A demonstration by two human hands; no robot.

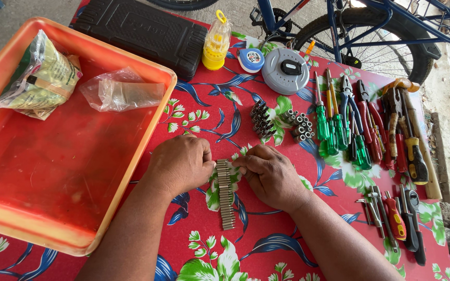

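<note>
Metal bits form a ridged row between both hands' fingers.

I see left hand: bare, no glove, ring or watch | right hand: bare likewise | both forearms: unsleeved

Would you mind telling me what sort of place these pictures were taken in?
Probably an outdoor or open-fronted bicycle repair stall: a blue bicycle stands behind the table, screwdrivers and pliers lie in rows, and both hands, left hand and right hand, line up small metal bits.
</note>
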